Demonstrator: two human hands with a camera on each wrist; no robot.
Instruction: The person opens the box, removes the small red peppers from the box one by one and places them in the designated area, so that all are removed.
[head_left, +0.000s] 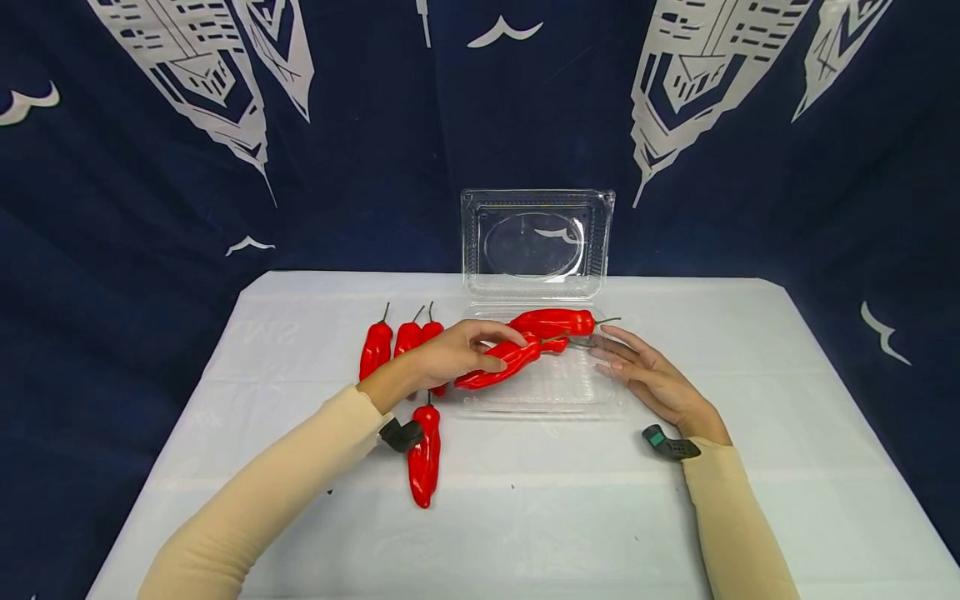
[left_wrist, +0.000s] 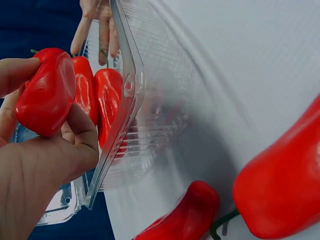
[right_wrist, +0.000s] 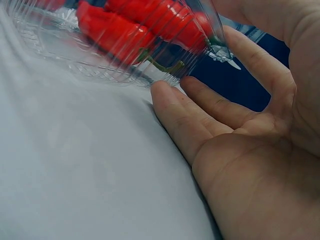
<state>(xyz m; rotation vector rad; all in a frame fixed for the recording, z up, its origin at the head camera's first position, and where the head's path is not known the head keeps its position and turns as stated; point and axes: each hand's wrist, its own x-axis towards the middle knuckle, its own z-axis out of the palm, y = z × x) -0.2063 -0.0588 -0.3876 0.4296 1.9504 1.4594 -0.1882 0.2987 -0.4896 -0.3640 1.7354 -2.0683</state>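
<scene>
My left hand (head_left: pixel 453 354) pinches a long red pepper (head_left: pixel 510 363) between thumb and fingers, tilted over the clear plastic clamshell box (head_left: pixel 558 396). In the left wrist view the held pepper (left_wrist: pixel 47 95) is up beside the box's rim (left_wrist: pixel 131 95). Inside the box lie two other red peppers, one at the back (head_left: pixel 551 320) and another (head_left: pixel 557 345) partly hidden behind the held one. My right hand (head_left: pixel 660 383) has its fingers extended at the box's right side. In the right wrist view its fingertips (right_wrist: pixel 162 92) are right at the wall, with nothing in the palm.
The box's lid (head_left: pixel 469 250) stands raised at the back, before a dark blue printed cloth (head_left: pixel 360 208). Left of the box, several red peppers (head_left: pixel 376 350) lie on the white table (head_left: pixel 570 517); a separate pepper (head_left: pixel 425 467) lies nearer the front, by the left wrist.
</scene>
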